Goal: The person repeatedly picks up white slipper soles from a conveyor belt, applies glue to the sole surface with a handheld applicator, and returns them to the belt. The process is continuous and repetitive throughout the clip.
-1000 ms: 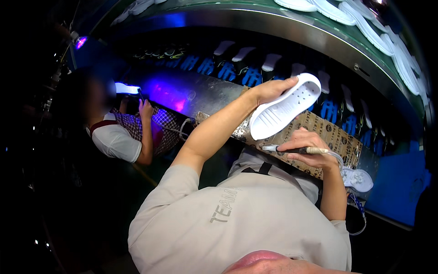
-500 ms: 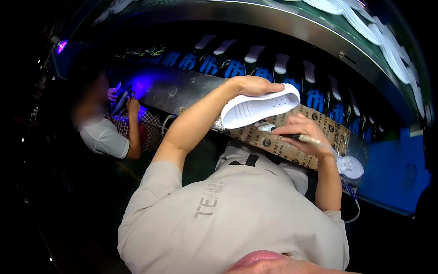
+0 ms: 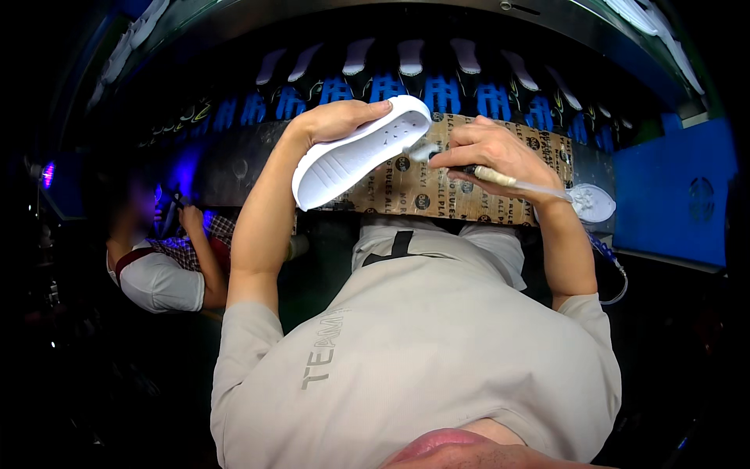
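Note:
A white shoe sole with raised side walls is in my left hand, its hollow inner side facing up toward me. The thumb lies over the rim and the far end tilts up to the right. My right hand grips a brush, whose whitish bristles are at the sole's right edge, near the small holes; whether they touch is unclear. A clear tube runs from the brush handle back past my wrist. Beneath both hands lies printed brown cardboard on the metal bench.
Beyond the bench runs a row of blue shoe-shaped holders with pale insole-like pieces. A round white dish sits at right, beside a blue panel. To the left, a co-worker handles something under violet light.
The whole view has shifted, so the bench and hands sit differently in it. The sole now slants more steeply, and the brush has come up beside its far part.

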A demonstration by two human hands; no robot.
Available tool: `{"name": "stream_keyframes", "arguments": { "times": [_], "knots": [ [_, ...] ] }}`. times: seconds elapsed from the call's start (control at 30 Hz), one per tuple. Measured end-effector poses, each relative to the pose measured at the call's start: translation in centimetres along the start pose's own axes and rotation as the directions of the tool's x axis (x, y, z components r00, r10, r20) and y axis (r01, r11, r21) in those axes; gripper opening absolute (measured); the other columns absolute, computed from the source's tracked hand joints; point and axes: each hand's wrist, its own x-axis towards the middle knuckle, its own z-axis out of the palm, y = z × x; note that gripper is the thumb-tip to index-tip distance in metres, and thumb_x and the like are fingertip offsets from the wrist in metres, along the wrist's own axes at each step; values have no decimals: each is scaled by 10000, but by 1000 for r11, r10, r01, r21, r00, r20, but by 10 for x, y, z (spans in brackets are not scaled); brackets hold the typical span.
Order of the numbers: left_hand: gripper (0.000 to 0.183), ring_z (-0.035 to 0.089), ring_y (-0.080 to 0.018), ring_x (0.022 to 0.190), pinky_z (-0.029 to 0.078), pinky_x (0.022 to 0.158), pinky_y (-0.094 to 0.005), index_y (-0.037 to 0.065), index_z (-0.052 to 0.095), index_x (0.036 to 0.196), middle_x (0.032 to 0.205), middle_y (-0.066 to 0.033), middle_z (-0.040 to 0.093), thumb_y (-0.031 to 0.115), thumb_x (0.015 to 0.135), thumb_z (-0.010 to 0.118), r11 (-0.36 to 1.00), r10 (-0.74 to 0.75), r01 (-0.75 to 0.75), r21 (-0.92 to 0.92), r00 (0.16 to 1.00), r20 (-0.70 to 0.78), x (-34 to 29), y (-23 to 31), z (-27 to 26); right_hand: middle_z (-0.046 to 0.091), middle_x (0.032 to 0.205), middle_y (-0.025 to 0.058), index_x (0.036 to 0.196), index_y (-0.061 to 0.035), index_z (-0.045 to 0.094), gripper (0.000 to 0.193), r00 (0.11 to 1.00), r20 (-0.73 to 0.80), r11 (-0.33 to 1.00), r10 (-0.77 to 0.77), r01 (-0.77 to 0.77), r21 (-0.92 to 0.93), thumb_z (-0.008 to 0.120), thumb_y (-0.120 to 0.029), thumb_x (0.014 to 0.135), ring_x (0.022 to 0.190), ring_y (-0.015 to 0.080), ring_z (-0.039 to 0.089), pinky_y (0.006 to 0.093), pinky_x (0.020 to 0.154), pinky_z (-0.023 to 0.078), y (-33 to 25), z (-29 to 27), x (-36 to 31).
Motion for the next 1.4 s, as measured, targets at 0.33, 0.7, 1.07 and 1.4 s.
{"name": "stream_keyframes", "arguments": {
  "times": [0.33,0.7,1.07,1.4],
  "knots": [
    [603,652,-424,1141,602,866,-546,32,479,1458,1321,-288,590,466,1062,342,-194,257,-122,-973,951,-171,14,-125,28,731,1027,82,1136,-75,761,269,859,-198,767,473,-290,573,707,-110,876,932,208,656,332,834,526,27,32,-23],
    [682,570,-499,1151,593,808,-621,64,374,1529,1383,-349,471,462,988,492,-288,403,-162,-944,874,-273,-44,-160,96,719,1148,105,1183,-20,719,271,693,-185,537,697,-333,775,668,-132,941,1057,208,644,322,948,489,87,131,-82],
    [906,451,-561,1322,505,1084,-533,-48,130,1569,1555,-418,189,671,1032,247,-348,628,-342,-873,606,-488,9,137,-160,721,1168,141,1164,-22,724,276,680,-203,564,705,-363,742,672,-77,898,1097,254,661,329,962,492,82,147,-95],
    [511,697,-345,1039,619,757,-448,-157,529,1258,1143,-275,666,298,1089,372,568,358,-821,-59,311,-880,15,122,-184,721,1061,128,1128,-31,734,246,704,-251,619,665,-331,712,683,-61,889,980,246,668,327,882,507,88,135,-96]
  ]
}}
